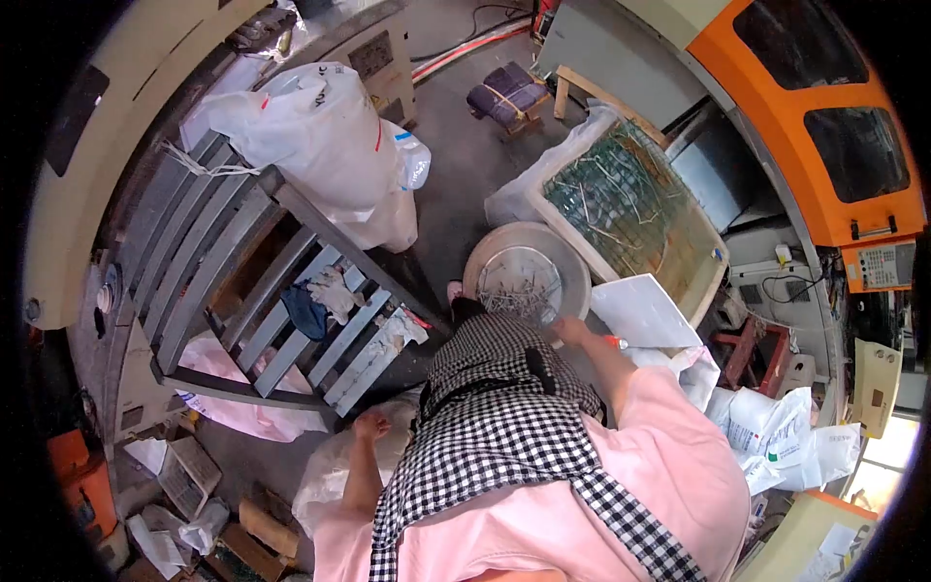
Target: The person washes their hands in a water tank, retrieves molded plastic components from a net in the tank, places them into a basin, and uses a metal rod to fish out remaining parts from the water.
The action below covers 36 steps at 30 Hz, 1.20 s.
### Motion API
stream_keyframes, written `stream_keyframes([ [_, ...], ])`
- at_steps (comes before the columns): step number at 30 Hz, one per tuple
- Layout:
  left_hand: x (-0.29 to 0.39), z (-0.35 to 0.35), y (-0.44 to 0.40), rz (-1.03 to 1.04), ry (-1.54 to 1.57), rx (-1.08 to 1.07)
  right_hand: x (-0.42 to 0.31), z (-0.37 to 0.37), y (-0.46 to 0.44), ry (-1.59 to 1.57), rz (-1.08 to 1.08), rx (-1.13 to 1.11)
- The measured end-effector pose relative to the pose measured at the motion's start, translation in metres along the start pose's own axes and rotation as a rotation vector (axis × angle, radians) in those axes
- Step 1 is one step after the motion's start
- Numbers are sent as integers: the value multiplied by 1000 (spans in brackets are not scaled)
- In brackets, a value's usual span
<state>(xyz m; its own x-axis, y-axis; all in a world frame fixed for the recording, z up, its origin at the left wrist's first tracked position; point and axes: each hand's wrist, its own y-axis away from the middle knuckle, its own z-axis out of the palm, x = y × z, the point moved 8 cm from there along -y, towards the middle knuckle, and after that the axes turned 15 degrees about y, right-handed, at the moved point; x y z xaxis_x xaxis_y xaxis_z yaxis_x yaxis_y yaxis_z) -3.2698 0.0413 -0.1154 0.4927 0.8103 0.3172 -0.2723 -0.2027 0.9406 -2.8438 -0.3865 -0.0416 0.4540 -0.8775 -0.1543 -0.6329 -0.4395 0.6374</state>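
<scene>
Right hand (570,332) is at the basin (574,274), can't tell the grip. Left hand (371,425) looks curled near a plastic bag (330,470).

There were one round basin (572,267), one rectangular tub (700,281), one tied bundle (507,95), one checkered apron (495,417) and one orange panel (776,102) with two dark windows (855,153).

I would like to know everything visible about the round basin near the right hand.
The round basin is pale and wide-rimmed, metal or plastic, I cannot tell. It sits open side up before the person, close beside the large rectangular tub. Thin greyish pieces lie loosely inside. The right hand is at its rim; contact is unclear.
</scene>
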Motion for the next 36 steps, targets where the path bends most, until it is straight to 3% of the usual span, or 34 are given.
stream_keyframes([
  [2, -26, -15, -37, 33, 139, -26, 3, 4, -10, 62, -11, -66],
  [4, -18, 2, -45, 36, 206, -45, 1, 13, -30, 275, -255, 38],
  [5, 12, 18, -37, 305, -181, -164, -9, -1, -29, 385, -287, -23],
  [7, 53, 56, -14, 573, -582, -276, 12, 24, -69, 389, -329, 20],
  [10, 93, 113, -3, 247, -336, -113, 13, -3, -89, 401, -361, 26],
  [11, 95, 116, -23, 211, -241, 57, 11, -17, -96, 414, -355, -7],
  [12, 112, 140, -29, 187, -75, -165, 5, -33, -109, 408, -356, -3],
  [13, 129, 164, -32, 120, 95, -381, 12, -45, -126, 303, -201, -82],
  [14, 155, 190, -19, 252, 69, -356, 23, -53, -143, 194, -46, -165],
  [15, 170, 206, -36, 297, -157, -325, 26, -65, -163, 183, -45, -166],
  [17, 201, 235, -71, 383, -623, -246, 46, -79, -205, -138, 86, -246],
  [19, 253, 304, -64, 679, -1043, -136, 68, -95, -244, -128, 119, -158],
  [20, 281, 333, -50, 632, -775, -183, 80, -112, -264, -101, 144, -71],
  [21, 298, 362, -65, 553, -758, -196, 84, -143, -269, -36, 148, 6],
  [24, 355, 470, -79, 307, -700, -290, 125, -186, -300, -312, 346, -128],
  [26, 407, 533, -87, 515, -659, -272, 146, -226, -316, -347, 386, -73],
  [28, 453, 592, -90, 515, -578, -314, 152, -264, -333, -385, 342, 86],
  [29, 473, 616, -90, 512, -483, -349, 155, -270, -336, -565, 402, 54],
  [34, 533, 718, -113, 775, -1437, -249, 155, -314, -342, -618, 450, 49],
  [36, 542, 754, -130, 737, -1563, -269, 159, -317, -349, -408, 389, 151],
])
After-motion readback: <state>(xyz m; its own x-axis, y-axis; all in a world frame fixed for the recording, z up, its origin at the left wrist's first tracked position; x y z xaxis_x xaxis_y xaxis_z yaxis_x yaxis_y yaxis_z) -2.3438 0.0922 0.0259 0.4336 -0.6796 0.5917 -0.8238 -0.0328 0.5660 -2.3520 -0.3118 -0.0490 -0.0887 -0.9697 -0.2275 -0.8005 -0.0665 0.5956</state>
